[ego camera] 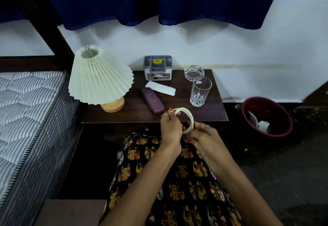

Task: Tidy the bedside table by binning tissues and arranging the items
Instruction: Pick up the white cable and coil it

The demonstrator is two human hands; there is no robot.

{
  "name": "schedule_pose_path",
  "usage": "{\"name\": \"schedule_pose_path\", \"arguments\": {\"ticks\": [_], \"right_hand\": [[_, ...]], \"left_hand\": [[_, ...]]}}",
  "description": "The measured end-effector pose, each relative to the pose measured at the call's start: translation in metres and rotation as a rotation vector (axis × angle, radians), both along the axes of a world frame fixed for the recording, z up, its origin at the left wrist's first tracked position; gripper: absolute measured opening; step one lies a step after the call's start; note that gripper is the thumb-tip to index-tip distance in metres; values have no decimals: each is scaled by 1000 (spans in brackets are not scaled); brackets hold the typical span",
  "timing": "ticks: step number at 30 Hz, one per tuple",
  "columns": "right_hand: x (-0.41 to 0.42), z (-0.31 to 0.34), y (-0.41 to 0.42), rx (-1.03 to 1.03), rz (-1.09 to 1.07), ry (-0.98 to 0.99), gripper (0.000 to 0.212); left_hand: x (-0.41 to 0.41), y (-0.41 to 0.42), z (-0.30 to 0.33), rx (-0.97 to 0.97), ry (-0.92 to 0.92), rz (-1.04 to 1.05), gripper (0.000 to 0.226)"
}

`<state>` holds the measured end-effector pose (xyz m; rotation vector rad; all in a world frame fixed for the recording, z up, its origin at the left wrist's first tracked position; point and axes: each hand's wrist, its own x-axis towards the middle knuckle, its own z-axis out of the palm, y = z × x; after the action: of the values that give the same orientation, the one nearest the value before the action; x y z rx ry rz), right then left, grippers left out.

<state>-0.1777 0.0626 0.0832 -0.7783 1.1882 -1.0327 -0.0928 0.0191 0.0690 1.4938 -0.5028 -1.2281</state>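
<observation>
While both hands hold the coiled cord (185, 119) just off the surface's (209, 112) front edge, I note my left grip (171, 124) pinching the coil's upper rim, my right grip (200, 133) curled round its lower side. Organiser box (157, 68) lies beyond the coil, past the purple case (152, 100); left hand nearer.

Navy curtain (159, 0), pale green pleated lampshade (99, 76), purple case (152, 100), maroon bin (248, 119), seemingly cream coiled cord (188, 117), striped mattress (26, 119)

Bare forearms, a ring on each hand, orange nail polish, and a black garment (179, 181) printed red and yellow.
</observation>
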Motion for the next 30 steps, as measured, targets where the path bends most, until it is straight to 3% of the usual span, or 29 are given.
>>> {"name": "schedule_pose_path", "arguments": {"ticks": [6, 13, 24, 30], "right_hand": [[-20, -23, -20, 99, -265, -73, 11], [-58, -60, -61, 36, -401, 315, 14], [-98, -94, -118, -138, -349, 825, 20], [-113, -109, -147, -171, -164, 988, 21]], "left_hand": [[-36, -16, -19, 67, -27, -115, 33], [-74, -46, -43, 83, -67, -169, 19], [-109, -91, -79, 41, -312, -203, 27], [-105, -104, -94, 90, -530, -346, 29]]}}
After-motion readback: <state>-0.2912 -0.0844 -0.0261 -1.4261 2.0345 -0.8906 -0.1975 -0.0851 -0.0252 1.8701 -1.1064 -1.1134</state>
